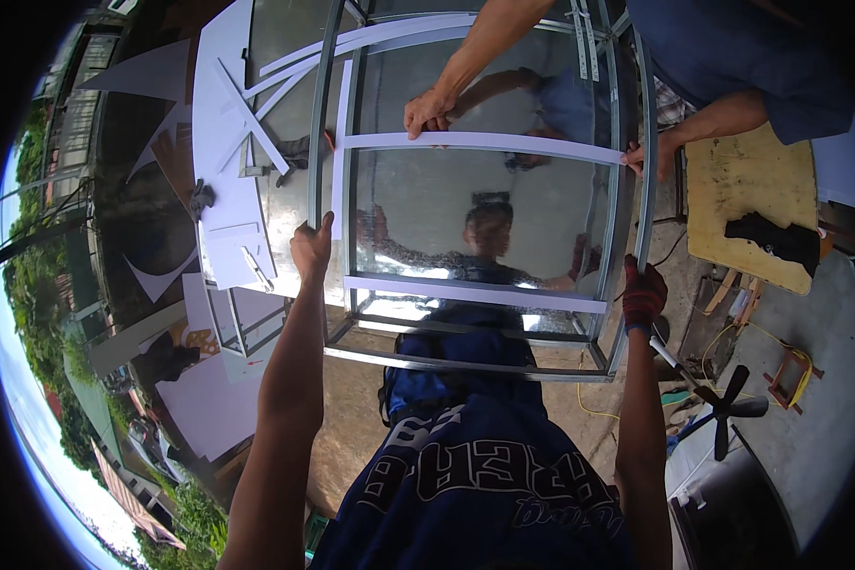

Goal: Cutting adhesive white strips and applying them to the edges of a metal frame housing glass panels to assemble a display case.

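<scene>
A metal frame (446, 362) of square tubing lies in front of me around a shiny, reflective sheet (427, 218). My left hand (312, 247), bare, is closed around its left rail. My right hand (644, 294), in a dark red and black glove, is closed on the right rail. One white strip (503, 142) spans the frame's middle, and another white strip (475, 293) crosses closer to me. Across from me a co-worker's hand (430, 112) presses on the middle strip; that person's other hand (641, 158) touches its right end.
Loose white strips (256, 123) lie crossed on a white sheet (220, 57) at the left, near a pen-like cutter (256, 269). At the right are a worn yellow board (746, 209) with a black cloth (774, 237) and a fan (727, 408) with dark blades.
</scene>
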`<state>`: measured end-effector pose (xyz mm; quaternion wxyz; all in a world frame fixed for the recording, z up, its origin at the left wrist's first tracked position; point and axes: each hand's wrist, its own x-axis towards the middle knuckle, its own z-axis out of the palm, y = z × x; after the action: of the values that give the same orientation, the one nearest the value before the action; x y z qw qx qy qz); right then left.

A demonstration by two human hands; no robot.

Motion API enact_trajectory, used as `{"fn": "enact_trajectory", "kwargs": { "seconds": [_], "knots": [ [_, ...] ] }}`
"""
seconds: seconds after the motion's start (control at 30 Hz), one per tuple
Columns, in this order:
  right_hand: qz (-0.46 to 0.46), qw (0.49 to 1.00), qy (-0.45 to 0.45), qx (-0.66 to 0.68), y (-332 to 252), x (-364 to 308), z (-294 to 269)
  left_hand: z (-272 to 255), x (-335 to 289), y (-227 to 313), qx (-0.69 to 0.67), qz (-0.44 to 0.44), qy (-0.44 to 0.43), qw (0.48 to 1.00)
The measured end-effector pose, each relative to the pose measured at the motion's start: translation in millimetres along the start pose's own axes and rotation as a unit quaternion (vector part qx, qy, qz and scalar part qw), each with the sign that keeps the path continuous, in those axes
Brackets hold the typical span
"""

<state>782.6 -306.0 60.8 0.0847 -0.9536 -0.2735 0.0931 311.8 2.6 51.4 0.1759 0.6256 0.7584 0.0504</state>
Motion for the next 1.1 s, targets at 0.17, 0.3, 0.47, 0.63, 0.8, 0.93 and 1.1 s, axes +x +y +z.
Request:
{"fn": "enact_trajectory", "kwargs": {
  "seconds": [0.17,0.3,0.47,0.63,0.8,0.93,1.1],
  "knots": [
    [0.018,1.0,-0.017,-0.016,4,4,0,1,-1,5,0.002,-0.016,-0.013,1.0],
    [0.037,0.999,-0.034,-0.01,4,4,0,4,-1,0,-0.002,-0.021,-0.022,1.0],
    [0.035,0.999,-0.019,0.002,7,4,2,4,-1,2,-0.005,-0.024,-0.022,0.999],
    [0.04,0.999,-0.011,0.016,5,2,3,-2,-3,8,-0.008,-0.023,-0.025,0.999],
    [0.034,0.999,-0.002,0.011,5,3,4,-4,-4,9,-0.02,-0.016,-0.013,1.0],
    [0.082,0.996,-0.041,0.017,0,6,-2,-1,-2,7,-0.002,-0.014,-0.01,1.0],
    [0.053,0.998,-0.016,-0.007,-4,2,-5,2,0,3,0.003,-0.007,-0.005,1.0]
  ]
}}
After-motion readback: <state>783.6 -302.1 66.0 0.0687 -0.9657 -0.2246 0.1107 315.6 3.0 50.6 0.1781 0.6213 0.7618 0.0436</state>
